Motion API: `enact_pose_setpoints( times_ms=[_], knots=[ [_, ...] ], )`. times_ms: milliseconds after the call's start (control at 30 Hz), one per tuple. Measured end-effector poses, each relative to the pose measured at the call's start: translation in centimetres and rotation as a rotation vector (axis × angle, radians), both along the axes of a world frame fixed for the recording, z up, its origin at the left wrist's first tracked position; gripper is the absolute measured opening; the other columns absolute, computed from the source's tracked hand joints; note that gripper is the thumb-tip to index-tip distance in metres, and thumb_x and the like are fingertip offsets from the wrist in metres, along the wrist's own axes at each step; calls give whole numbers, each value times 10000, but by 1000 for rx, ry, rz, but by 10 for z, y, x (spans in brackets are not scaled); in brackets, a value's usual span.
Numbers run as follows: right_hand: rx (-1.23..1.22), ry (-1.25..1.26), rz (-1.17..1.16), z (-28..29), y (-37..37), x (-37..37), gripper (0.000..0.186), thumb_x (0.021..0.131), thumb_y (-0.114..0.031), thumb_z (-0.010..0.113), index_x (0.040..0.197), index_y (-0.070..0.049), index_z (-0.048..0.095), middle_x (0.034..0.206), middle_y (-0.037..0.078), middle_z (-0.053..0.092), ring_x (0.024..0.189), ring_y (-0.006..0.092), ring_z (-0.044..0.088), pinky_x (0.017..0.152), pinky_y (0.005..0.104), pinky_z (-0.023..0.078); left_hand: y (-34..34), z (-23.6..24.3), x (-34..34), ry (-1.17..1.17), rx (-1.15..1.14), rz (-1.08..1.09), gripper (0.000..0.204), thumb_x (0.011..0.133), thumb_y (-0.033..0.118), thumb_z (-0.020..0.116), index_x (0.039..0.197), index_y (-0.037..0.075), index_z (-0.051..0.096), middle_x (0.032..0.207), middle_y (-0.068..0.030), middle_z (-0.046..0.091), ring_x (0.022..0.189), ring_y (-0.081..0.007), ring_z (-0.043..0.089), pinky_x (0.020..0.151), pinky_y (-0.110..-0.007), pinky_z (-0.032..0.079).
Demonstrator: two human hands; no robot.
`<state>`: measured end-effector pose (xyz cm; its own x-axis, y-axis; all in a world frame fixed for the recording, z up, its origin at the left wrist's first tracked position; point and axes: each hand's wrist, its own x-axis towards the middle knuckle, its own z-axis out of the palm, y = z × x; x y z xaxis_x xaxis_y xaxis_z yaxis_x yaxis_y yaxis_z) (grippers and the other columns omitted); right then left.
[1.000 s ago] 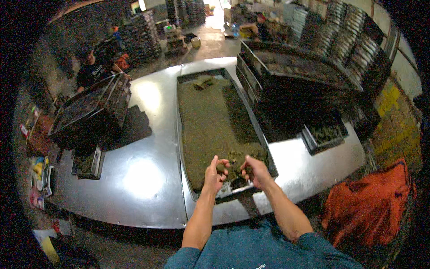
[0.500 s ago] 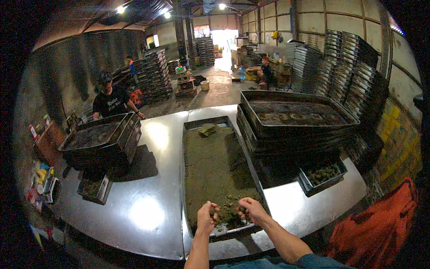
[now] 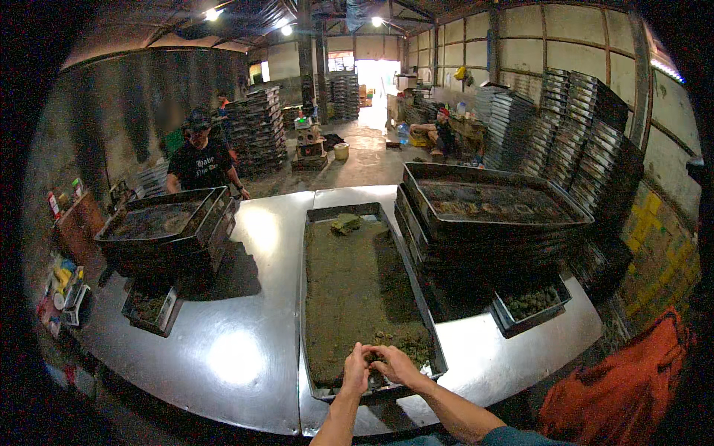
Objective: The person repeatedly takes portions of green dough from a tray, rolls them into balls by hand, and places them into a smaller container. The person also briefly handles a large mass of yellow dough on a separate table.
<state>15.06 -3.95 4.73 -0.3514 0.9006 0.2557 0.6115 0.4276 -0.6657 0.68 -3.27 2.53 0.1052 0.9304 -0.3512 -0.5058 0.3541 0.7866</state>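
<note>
My left hand [image 3: 356, 369] and my right hand [image 3: 391, 363] meet over the near end of a long metal tray [image 3: 430, 323] filled with damp, greenish-brown crumbly material [image 3: 349, 290]. Fingers of both hands are curled around some of this material, mostly hidden between them. Loose crumbs [image 3: 407, 348] lie beside my right hand. At the tray's far end rests a broken flat chunk [image 3: 346, 224] of the same material. On either side stand smaller pans of crumbled lumps, one at left [image 3: 149, 305] and one at right [image 3: 528, 303].
The steel table [image 3: 178, 357] carries stacked dark trays at left [image 3: 160, 239] and right [image 3: 491, 234]. A co-worker [image 3: 199, 160] stands across the left side; another person [image 3: 445, 134] sits farther back. Tall tray stacks [image 3: 573, 134] line the right wall. Orange fabric [image 3: 613, 375] hangs at lower right.
The view has tilted up, bringing the room into sight. My hands, earlier apart with crumbs in their fingers, have come together. The co-worker at left stands a little more upright.
</note>
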Motion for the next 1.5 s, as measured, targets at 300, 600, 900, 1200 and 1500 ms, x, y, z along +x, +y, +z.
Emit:
enact_pose_setpoints(
  times_ms=[300, 600, 900, 1200, 1500],
  knots=[
    [-10, -16, -197, 21, 1, 10, 404, 850, -222, 648, 1192, -35, 544, 1110, 173, 617, 940, 333, 630, 833, 376, 500, 8, 33, 0, 262, -13, -69, 498, 953, 450, 438, 1303, 97, 456, 1171, -60, 527, 938, -185, 508, 605, -332, 445],
    [-610, 549, -397, 45, 17, 26, 544, 942, -476, 453, 621, -53, 570, 504, 14, 490, 439, 114, 440, 392, 291, 323, 13, 11, 6, -139, -205, 66, 422, 955, 379, 495, 631, 110, 459, 558, -54, 493, 443, -132, 429, 370, -279, 291],
    [-884, 1078, -274, 23, -7, 91, 209, 947, -188, 536, 1091, -39, 506, 945, 91, 608, 723, 175, 609, 594, 284, 500, 19, 36, 24, 126, 25, -42, 267, 961, 275, 482, 861, 43, 569, 805, -77, 601, 480, -123, 502, 350, -240, 291],
    [-648, 1146, -839, 7, -37, 299, 250, 915, -154, 577, 1103, 3, 526, 963, 136, 590, 769, 212, 612, 634, 295, 539, 71, 69, 273, 252, 16, -601, 315, 915, 336, 537, 916, 21, 533, 858, -97, 604, 521, -128, 512, 393, -223, 371],
    [-14, 525, -1103, 22, -10, 360, 240, 861, -94, 552, 1083, -12, 590, 811, 83, 609, 597, 136, 563, 509, 274, 475, 58, 129, 244, 328, 493, -495, 384, 897, 158, 567, 1240, -12, 535, 1403, -171, 403, 1165, -242, 525, 951, -325, 456]
  ],
)
